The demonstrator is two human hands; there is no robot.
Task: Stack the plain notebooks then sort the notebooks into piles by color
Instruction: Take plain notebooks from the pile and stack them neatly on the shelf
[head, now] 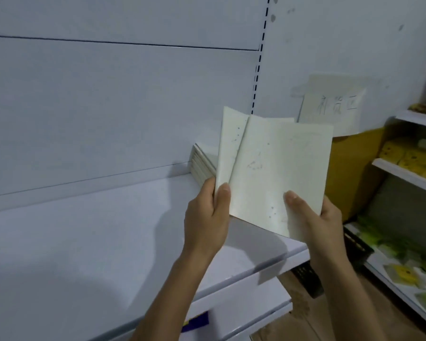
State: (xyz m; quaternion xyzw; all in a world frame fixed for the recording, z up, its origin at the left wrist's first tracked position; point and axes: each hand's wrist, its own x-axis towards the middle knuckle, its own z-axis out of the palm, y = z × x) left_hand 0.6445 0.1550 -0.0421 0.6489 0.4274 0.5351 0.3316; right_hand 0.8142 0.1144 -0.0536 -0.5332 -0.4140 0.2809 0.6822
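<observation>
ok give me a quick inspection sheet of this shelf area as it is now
surface: white shelf, shadowed under the hands
job's things: two pale plain notebooks held up, the rear notebook overlapped by the front notebook; a stack of notebooks sits on the shelf by the back panel, partly hidden behind them
clutter: blue and yellow label on a lower shelf edge
grippers: left hand grips the rear notebook; right hand grips the front notebook, thumb on its cover
cables: nothing seen
surroundings: handwritten paper sign on the wall, brown box, side shelves with yellow and green goods
</observation>
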